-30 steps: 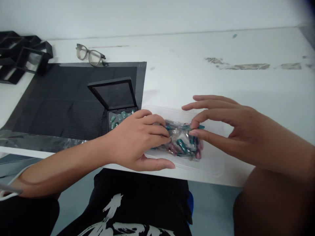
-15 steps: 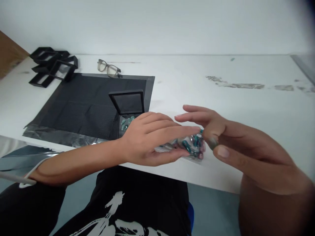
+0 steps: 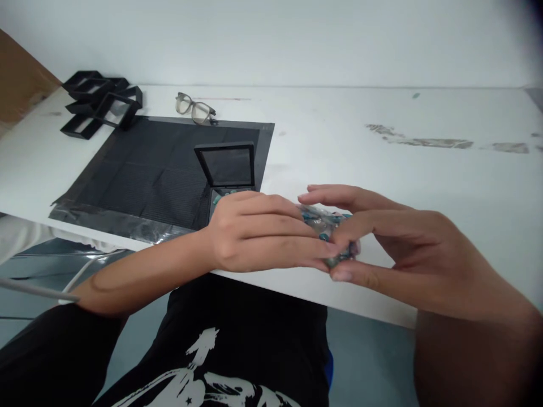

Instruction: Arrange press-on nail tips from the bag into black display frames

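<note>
Left hand [image 3: 237, 234], fingers together, meets right hand [image 3: 416, 254], thumb and forefinger slightly parted, over a plastic bag [image 3: 324, 219], four o'clock from the box [image 3: 227, 165]. Any grip is hidden; white print [image 3: 203, 342] marks the shirt [image 3: 263, 322].

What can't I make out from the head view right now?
- Head view: most of what lies in the open black box; the left hand hides it.
- Head view: whether the right hand pinches anything; overlapping fingers hide it.
- Head view: how many pieces are in the clear packet; hands cover part, blur the rest.
- Head view: the grey cable's end; left edge cuts it off.
</note>
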{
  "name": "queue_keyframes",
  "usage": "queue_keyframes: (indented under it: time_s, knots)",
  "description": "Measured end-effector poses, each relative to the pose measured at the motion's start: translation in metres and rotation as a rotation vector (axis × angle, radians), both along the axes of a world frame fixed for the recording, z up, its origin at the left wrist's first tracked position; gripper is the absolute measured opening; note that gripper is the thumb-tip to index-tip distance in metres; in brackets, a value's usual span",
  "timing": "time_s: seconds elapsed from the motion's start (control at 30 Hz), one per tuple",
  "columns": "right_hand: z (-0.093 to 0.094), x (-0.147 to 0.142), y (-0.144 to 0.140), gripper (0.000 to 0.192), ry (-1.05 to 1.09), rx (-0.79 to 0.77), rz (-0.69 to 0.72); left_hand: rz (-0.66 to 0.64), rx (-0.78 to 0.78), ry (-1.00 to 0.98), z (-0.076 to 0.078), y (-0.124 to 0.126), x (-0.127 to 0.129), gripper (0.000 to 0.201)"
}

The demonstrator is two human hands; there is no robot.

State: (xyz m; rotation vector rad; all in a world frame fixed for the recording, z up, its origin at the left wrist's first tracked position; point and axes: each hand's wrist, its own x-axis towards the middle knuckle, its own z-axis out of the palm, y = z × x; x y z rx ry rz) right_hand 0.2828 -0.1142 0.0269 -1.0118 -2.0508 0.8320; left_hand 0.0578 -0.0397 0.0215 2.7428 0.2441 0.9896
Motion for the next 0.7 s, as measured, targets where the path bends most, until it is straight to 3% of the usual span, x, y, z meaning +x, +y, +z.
queue_keyframes:
  time_s: [0.13,0.27,0.43,0.53,0.6,0.7]
  knots:
    - [-0.007,0.002,0.002,0.038,-0.111,0.011,0.009,-0.013,0.099,0.015,0.005,0.002,-0.015,0.018]
    - [-0.017,0.003,0.006,0.035,-0.221,0.045,0.041,0.038,0.19,-0.096,0.01,0.005,-0.036,0.005]
    - [-0.024,0.01,0.01,0.031,-0.271,0.054,-0.021,0.082,0.131,-0.12,0.019,0.011,-0.07,0.014]
    - [-0.025,0.019,0.013,0.029,-0.301,0.088,-0.189,0.073,0.146,-0.122,0.017,0.017,-0.087,0.015]
    - [-0.023,0.023,0.014,0.027,-0.333,0.135,-0.381,0.075,0.142,-0.098,0.013,0.02,-0.091,0.015]
    - [-0.017,0.016,0.014,0.022,-0.284,0.257,-0.611,0.019,0.11,0.08,0.009,0.025,-0.085,0.02]
